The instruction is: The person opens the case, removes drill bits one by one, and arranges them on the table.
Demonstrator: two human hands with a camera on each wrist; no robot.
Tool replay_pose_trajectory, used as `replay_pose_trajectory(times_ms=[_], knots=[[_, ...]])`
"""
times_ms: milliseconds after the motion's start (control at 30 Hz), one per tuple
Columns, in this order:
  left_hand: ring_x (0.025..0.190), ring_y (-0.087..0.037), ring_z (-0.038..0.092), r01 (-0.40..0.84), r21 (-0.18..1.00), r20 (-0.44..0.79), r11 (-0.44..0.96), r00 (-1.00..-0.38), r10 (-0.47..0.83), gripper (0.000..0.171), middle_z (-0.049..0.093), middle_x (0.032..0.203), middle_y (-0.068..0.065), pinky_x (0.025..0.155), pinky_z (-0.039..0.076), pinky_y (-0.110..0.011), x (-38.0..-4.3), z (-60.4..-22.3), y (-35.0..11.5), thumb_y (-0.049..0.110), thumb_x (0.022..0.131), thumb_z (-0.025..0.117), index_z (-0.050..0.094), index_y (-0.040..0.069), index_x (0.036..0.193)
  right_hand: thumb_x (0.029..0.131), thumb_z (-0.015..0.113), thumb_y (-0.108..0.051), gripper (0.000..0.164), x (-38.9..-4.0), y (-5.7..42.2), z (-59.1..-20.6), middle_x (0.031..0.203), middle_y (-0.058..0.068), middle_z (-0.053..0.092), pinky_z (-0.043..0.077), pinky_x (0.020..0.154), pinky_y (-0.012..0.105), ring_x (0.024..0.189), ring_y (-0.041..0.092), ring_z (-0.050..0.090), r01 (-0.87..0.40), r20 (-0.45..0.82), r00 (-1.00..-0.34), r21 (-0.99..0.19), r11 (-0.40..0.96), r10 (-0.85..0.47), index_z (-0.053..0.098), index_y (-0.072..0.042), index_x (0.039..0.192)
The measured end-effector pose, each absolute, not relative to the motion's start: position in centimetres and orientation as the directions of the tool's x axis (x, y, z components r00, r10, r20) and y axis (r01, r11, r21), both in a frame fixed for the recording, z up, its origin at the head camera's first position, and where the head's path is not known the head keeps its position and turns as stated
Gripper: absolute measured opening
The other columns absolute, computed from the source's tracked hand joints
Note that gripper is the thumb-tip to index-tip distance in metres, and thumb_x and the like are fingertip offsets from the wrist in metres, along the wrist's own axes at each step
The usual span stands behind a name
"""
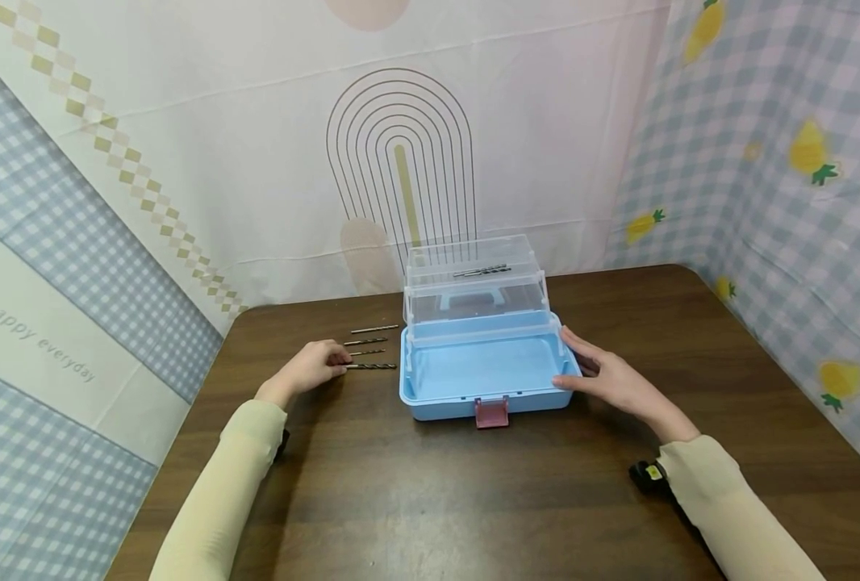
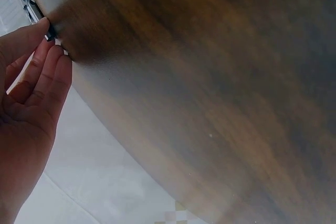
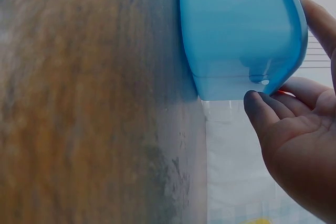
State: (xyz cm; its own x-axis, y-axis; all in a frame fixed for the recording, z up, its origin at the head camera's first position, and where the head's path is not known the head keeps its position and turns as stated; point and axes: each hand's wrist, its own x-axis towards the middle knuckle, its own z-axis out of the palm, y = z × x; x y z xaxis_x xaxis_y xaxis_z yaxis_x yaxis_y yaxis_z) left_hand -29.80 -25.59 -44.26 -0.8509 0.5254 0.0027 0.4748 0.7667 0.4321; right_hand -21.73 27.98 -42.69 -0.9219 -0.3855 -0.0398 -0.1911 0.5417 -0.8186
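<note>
My left hand (image 1: 312, 368) pinches the shank end of the nearest drill bit (image 1: 375, 366), a dark spiral one lying left of the toolbox. In the left wrist view, the bit's shank (image 2: 37, 14) sits between thumb and fingertips. Several more drill bits (image 1: 374, 329) lie behind it, roughly parallel. The light-blue toolbox (image 1: 488, 401) stands open, its clear trays (image 1: 473, 300) raised at the back, with drill bits (image 1: 482, 270) in the upper one. My right hand (image 1: 607, 378) grips the box's right end, thumb and fingers at its rim; the right wrist view shows fingertips against the blue wall (image 3: 236, 35).
A pink latch (image 1: 491, 413) hangs down at the box's front. The brown wooden table (image 1: 430, 500) meets a patterned cloth backdrop (image 1: 270, 186) at its back edge. Checked cloth (image 1: 764, 242) hangs at the right.
</note>
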Motion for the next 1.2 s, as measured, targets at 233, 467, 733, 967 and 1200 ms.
replay_pose_trajectory(times_ms=[233, 467, 733, 967, 1200], knots=[[0.085, -0.017, 0.065, 0.443, 0.444, -0.02, 0.779, -0.864, 0.503, 0.011, 0.066, 0.095, -0.003, 0.079, 0.054, -0.039, -29.9, -44.1, -25.4, 0.007, 0.093, 0.071, 0.073, 0.004, 0.103, 0.095, 0.071, -0.039, 0.09, -21.6, 28.0, -42.4, 0.168, 0.013, 0.01, 0.03, 0.113, 0.056, 0.149, 0.04, 0.021, -0.19, -0.038, -0.922, -0.822, 0.537, -0.385, 0.016, -0.017, 0.162], [0.091, -0.019, 0.066, 0.4, 0.493, -0.045, 0.773, -0.875, 0.482, 0.015, 0.069, 0.099, -0.003, 0.083, 0.054, -0.042, -29.8, -43.6, -25.7, 0.013, 0.093, 0.072, 0.073, 0.006, 0.106, 0.095, 0.071, -0.038, 0.089, -21.4, 28.0, -42.5, 0.168, 0.012, 0.01, 0.031, 0.112, 0.054, 0.149, 0.039, 0.023, -0.194, -0.034, -0.921, -0.824, 0.532, -0.388, 0.016, -0.017, 0.162], [0.095, -0.021, 0.064, 0.351, 0.539, -0.029, 0.766, -0.901, 0.434, 0.026, 0.069, 0.102, -0.005, 0.086, 0.052, -0.044, -30.2, -41.6, -27.0, 0.023, 0.095, 0.071, 0.071, 0.004, 0.114, 0.095, 0.071, -0.038, 0.089, -21.4, 27.9, -42.7, 0.168, 0.011, 0.01, 0.032, 0.112, 0.052, 0.149, 0.039, 0.024, -0.2, -0.031, -0.919, -0.822, 0.533, -0.393, 0.016, -0.017, 0.162], [0.097, -0.025, 0.064, 0.337, 0.552, 0.002, 0.763, -0.915, 0.403, 0.032, 0.069, 0.104, -0.009, 0.088, 0.051, -0.048, -31.1, -39.2, -27.2, 0.024, 0.097, 0.07, 0.069, 0.0, 0.118, 0.095, 0.071, -0.038, 0.089, -21.4, 28.0, -42.6, 0.168, 0.012, 0.01, 0.031, 0.112, 0.053, 0.149, 0.04, 0.023, -0.203, -0.028, -0.919, -0.822, 0.532, -0.394, 0.017, -0.016, 0.162], [0.098, -0.026, 0.064, 0.349, 0.563, 0.028, 0.749, -0.914, 0.405, 0.03, 0.07, 0.104, -0.009, 0.088, 0.05, -0.047, -32.1, -37.8, -26.3, 0.024, 0.098, 0.068, 0.069, 0.001, 0.117, 0.095, 0.07, -0.038, 0.089, -21.5, 28.0, -42.7, 0.168, 0.012, 0.011, 0.031, 0.112, 0.054, 0.149, 0.039, 0.023, -0.205, -0.024, -0.919, -0.824, 0.528, -0.394, 0.017, -0.016, 0.162]])
